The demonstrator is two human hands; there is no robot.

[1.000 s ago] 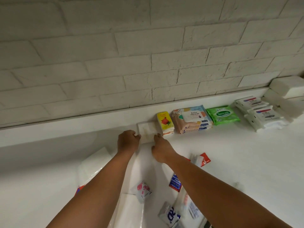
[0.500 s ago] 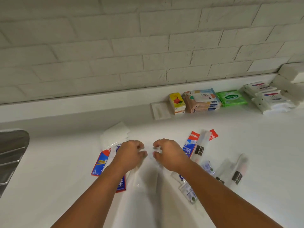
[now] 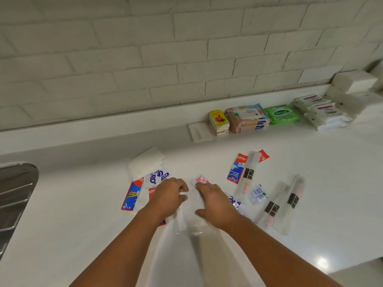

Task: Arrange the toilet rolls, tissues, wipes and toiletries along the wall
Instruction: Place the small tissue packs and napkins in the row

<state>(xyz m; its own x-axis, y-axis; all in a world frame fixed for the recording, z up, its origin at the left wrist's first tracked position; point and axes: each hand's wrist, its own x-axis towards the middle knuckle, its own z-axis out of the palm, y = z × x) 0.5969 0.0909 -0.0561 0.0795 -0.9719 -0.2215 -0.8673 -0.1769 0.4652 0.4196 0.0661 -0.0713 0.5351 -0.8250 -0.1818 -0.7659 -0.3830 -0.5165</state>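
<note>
Both hands are down on the white counter (image 3: 83,235), working at a clear plastic bag (image 3: 190,220) that lies crumpled between them. The left hand (image 3: 169,196) has its fingers curled shut on the bag's left edge, the right hand (image 3: 213,201) is pressed onto the right side with fingers bent, and whether it's actually pinching the plastic I can't tell. A small pink-print sachet (image 3: 200,180) pokes out just past the right hand's fingertips.

Loose stuff crowds in on both sides. To the left: a blue and red toothpaste sachet (image 3: 131,196), a white and blue packet (image 3: 156,177) partly under the left hand, and a stack of white tissues (image 3: 146,163) just behind it. To the right: another toothpaste sachet (image 3: 237,168), three wrapped toothbrushes (image 3: 249,172) (frosted sleeves with dark labels), and a small barcode sachet (image 3: 257,193).

Already lined up along the brick wall (image 3: 186,59): a flat white pack (image 3: 200,131), a yellow tissue pack (image 3: 218,122) touching it, a stack of peach wipes (image 3: 246,118), a green wipes pack (image 3: 281,113), white wipes packs (image 3: 323,112), and white blocks (image 3: 354,81) at the far right, too blurry to name. A metal sink (image 3: 16,195) sits at the left edge.
</note>
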